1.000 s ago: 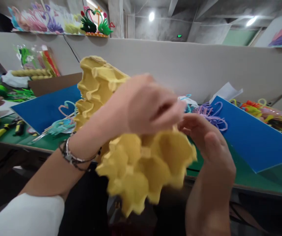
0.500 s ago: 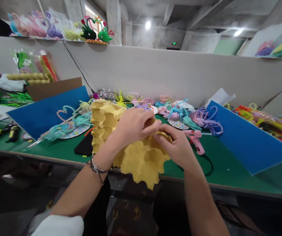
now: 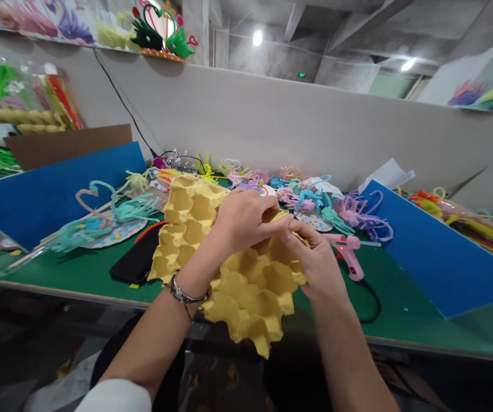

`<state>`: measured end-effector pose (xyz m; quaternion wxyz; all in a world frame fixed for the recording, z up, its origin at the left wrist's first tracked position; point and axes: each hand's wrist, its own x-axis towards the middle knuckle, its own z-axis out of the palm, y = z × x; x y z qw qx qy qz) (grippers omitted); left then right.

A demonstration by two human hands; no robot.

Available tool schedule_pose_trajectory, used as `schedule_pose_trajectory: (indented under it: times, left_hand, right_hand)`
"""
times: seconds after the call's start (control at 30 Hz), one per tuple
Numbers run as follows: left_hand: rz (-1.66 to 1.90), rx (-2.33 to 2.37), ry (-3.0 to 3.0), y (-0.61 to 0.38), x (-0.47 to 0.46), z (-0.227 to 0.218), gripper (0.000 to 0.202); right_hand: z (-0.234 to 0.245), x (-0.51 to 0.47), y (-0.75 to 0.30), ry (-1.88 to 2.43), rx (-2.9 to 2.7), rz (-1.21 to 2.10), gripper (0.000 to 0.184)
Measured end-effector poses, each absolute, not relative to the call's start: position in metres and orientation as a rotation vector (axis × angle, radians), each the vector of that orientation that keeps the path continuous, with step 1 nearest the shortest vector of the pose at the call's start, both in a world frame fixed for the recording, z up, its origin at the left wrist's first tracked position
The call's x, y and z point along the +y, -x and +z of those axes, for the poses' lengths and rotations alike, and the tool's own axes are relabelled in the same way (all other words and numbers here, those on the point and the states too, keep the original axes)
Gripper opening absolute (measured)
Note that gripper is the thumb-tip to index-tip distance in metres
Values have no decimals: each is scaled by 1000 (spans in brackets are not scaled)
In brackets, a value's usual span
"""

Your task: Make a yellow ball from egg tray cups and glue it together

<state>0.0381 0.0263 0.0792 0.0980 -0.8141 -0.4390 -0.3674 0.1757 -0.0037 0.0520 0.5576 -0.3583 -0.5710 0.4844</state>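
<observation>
A yellow egg carton (image 3: 246,286) with a ragged lower edge is tilted over the front of the table. My left hand (image 3: 246,220) lies across its upper part, fingers curled over and gripping it. At the carton's right edge, my right hand (image 3: 315,254) pinches the rim between thumb and fingers. The two hands' fingertips nearly meet, and what lies right beneath them is hidden. Just right of my right hand, a pink glue gun (image 3: 349,254) rests on the table. A black phone-like slab (image 3: 132,260) lies partly beneath the carton's left side.
Blue boards (image 3: 57,194) lean on the left, with another blue board (image 3: 444,252) on the right. Pipe-cleaner swans (image 3: 104,214) stand left of the carton; more fuzzy pieces (image 3: 315,200) line the back. The glue gun's black cord (image 3: 375,303) curls near the green table's (image 3: 409,326) front edge.
The carton has tipped, so more of its cupped face shows. Both hands have shifted slightly right and down with it, still gripping. The camera view has turned a little.
</observation>
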Motion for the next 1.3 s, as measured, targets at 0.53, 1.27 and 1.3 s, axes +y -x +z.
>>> schedule_pose_trajectory:
  times: [0.53,1.27,1.3]
  left_hand:
    - [-1258,-1310,2375,-36,39,76,30]
    - [-1138,-1386,2489,-44,38,72,31]
    - [-1140,-1379,2492,-44,38,71,32]
  right_hand:
    - [46,20,-177,622,-1572,758,9]
    - [63,9,-192,923,-2012,682,8]
    - [64,8,-193,929,-2037,677,9]
